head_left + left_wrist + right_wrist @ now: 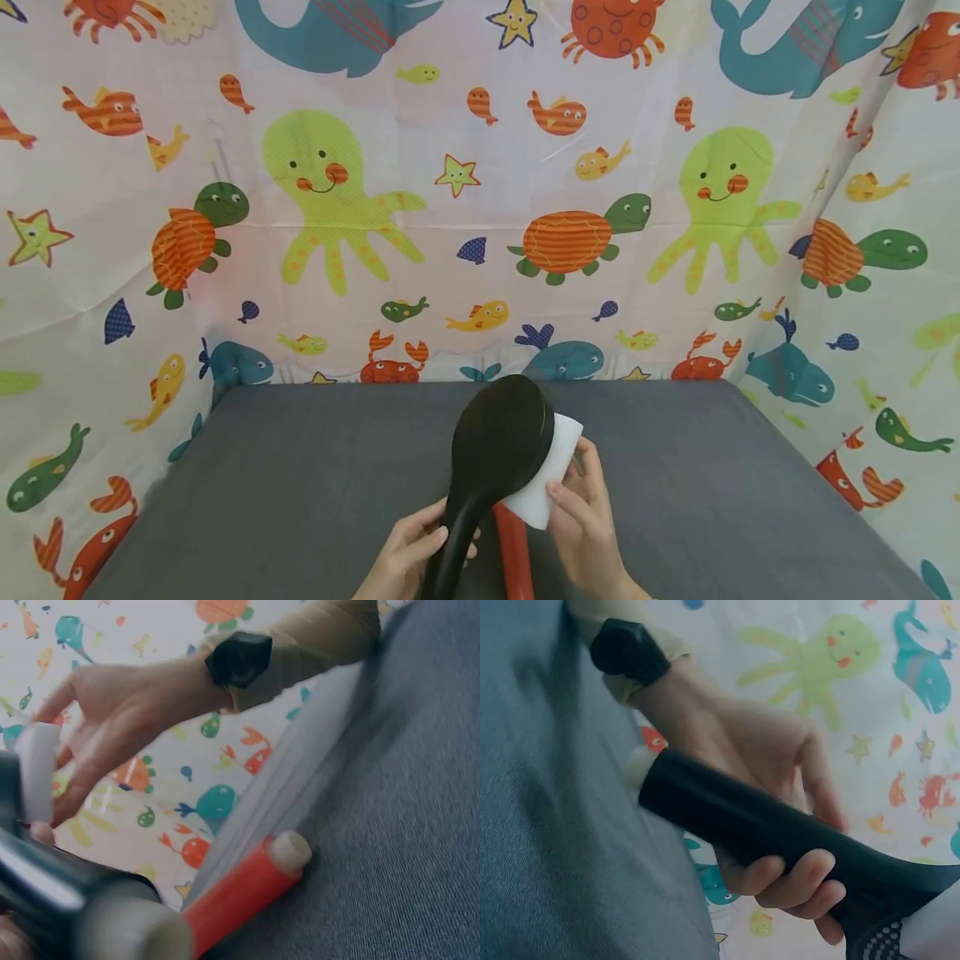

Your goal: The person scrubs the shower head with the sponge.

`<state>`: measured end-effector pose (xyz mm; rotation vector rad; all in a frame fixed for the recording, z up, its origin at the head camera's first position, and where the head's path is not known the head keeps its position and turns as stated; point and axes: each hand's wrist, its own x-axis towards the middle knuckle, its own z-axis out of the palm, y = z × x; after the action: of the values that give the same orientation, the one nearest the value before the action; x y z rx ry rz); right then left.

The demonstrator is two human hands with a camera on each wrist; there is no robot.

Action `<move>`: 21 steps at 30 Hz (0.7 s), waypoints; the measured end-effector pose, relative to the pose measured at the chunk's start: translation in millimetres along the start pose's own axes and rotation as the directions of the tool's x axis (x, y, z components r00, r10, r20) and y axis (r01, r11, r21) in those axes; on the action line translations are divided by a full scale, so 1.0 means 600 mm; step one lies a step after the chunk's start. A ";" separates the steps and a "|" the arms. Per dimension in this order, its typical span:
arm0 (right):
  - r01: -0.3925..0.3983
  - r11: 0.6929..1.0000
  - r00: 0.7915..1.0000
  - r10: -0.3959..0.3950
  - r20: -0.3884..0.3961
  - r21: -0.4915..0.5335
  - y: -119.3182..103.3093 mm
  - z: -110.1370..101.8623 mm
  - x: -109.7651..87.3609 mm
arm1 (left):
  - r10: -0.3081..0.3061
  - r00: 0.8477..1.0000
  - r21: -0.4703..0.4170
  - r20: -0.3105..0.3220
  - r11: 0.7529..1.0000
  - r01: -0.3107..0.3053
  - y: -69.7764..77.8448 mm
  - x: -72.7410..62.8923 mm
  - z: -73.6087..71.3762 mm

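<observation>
My left hand (411,546) grips the handle of a black hand-held shower head (498,437), its fingers wrapped round the handle in the right wrist view. The head end is raised, its back towards me. With fingers and thumb, my right hand (588,521) holds a white sponge (553,473) against the nozzle side of the head. Part of that sponge is hidden behind the head. Some nozzle dots show beside the sponge in the right wrist view. Below the hands lies a red handle-like tube (514,554) with a whitish end, its upper part covered by the shower head.
A dark grey cloth-covered table (315,467) lies under the hands. Behind and at both sides hangs a white curtain (420,250) printed with sea animals.
</observation>
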<state>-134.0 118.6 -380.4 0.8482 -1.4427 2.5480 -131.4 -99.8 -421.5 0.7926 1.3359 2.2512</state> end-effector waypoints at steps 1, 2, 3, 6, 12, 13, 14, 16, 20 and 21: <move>0.022 0.999 1.000 -0.023 -0.016 -0.045 0.001 0.005 -0.001 | 0.006 1.000 0.008 -0.008 1.000 -0.006 -0.002 0.000 0.001; 0.046 0.995 0.998 -0.049 -0.027 -0.093 0.002 0.009 -0.002 | 0.016 1.000 0.033 -0.019 0.999 -0.016 -0.004 0.000 0.002; 0.071 0.987 0.997 -0.076 -0.029 -0.147 0.004 0.013 -0.002 | 0.015 0.999 0.052 -0.033 0.999 -0.014 -0.006 0.000 0.004; 0.150 0.933 0.987 -0.162 -0.011 -0.328 0.011 0.016 -0.002 | -0.011 0.997 0.123 -0.071 0.992 0.020 -0.011 0.001 0.009; 0.384 0.677 0.913 -0.381 0.147 -0.628 0.031 0.006 0.005 | -0.045 0.996 0.089 -0.071 0.995 0.051 -0.015 0.001 0.017; 0.419 0.610 0.893 -0.412 0.183 -0.673 0.034 0.004 0.006 | -0.038 0.998 0.063 -0.058 0.997 0.042 -0.016 0.000 0.018; 0.454 0.541 0.870 -0.440 0.221 -0.708 0.037 0.002 0.006 | -0.036 0.998 0.033 -0.041 0.999 0.038 -0.017 -0.001 0.019; 0.524 0.405 0.819 -0.482 0.312 -0.749 0.041 0.000 0.007 | -0.041 0.999 -0.015 -0.004 0.999 0.041 -0.020 -0.003 0.021; 0.658 0.174 0.699 -0.502 0.509 -0.733 0.037 0.002 0.012 | -0.024 0.998 0.037 0.064 0.999 0.021 -0.026 -0.005 0.021; 0.681 0.131 0.675 -0.493 0.549 -0.720 0.034 0.003 0.014 | -0.015 0.997 0.066 0.074 0.998 0.010 -0.027 -0.004 0.021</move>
<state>-147.4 104.6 -390.9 1.0864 -1.6912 0.8104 -120.4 -85.3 -431.7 0.8798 1.3815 2.1563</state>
